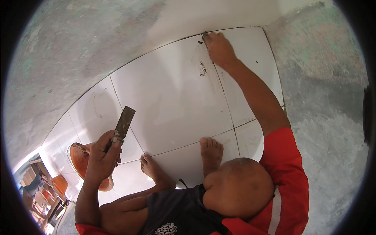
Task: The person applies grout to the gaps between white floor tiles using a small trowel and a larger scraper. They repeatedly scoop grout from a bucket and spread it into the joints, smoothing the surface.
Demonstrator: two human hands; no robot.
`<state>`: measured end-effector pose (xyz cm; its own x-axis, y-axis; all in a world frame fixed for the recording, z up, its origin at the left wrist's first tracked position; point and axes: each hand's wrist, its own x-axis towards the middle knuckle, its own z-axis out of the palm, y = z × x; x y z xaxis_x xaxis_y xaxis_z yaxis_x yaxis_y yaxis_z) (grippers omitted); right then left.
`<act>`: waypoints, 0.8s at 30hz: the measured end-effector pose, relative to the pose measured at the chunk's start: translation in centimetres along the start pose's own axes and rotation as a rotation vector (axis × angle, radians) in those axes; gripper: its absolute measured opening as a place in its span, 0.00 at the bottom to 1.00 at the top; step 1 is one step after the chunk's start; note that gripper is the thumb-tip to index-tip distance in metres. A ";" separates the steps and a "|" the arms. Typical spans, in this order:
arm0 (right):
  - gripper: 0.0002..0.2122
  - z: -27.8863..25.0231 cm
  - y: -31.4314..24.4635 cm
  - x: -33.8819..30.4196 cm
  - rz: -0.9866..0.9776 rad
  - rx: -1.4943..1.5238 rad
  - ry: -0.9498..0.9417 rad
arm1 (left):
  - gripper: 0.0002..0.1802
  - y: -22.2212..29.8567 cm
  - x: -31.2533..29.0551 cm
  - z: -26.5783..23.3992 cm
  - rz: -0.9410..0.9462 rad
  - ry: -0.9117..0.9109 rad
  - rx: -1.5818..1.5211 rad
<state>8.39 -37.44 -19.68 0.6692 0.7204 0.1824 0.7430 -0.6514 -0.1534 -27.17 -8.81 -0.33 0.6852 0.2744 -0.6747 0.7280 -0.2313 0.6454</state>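
White tiles [164, 90] beside grey walls [94, 43], with dark smears [203, 69] near one joint [223, 91]; left hand [103, 156] closed around a flat blade [126, 120], above the tiles before an orange bowl [79, 159]; right hand [221, 50] bunched at the joint's far end, by the wall, contents too hidden to tell.

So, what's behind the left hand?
An orange container and white floor tiles show behind the left hand. The hand and forearm cover the container's middle, so anything there is hidden.
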 end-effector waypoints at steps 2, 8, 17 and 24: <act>0.08 0.4 -0.3 -0.2 -0.094 0.009 -0.188 | 0.15 0.1 0.0 0.1 0.015 -0.001 0.005; 0.11 0.4 0.4 0.1 0.067 0.064 -0.016 | 0.15 0.3 0.0 0.2 -0.004 -0.008 -0.007; 0.17 -1.0 1.4 -0.7 -0.014 0.222 -0.209 | 0.15 -0.3 0.4 0.5 0.000 -0.011 0.015; 0.09 -4.9 -2.8 -16.7 -0.101 0.143 -0.273 | 0.16 -0.9 0.5 -0.4 0.017 0.028 -0.044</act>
<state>-4.88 -48.82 -17.56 0.5552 0.8295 -0.0607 0.7863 -0.5472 -0.2867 -27.48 -8.10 -1.09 0.6961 0.2972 -0.6535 0.7143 -0.1951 0.6721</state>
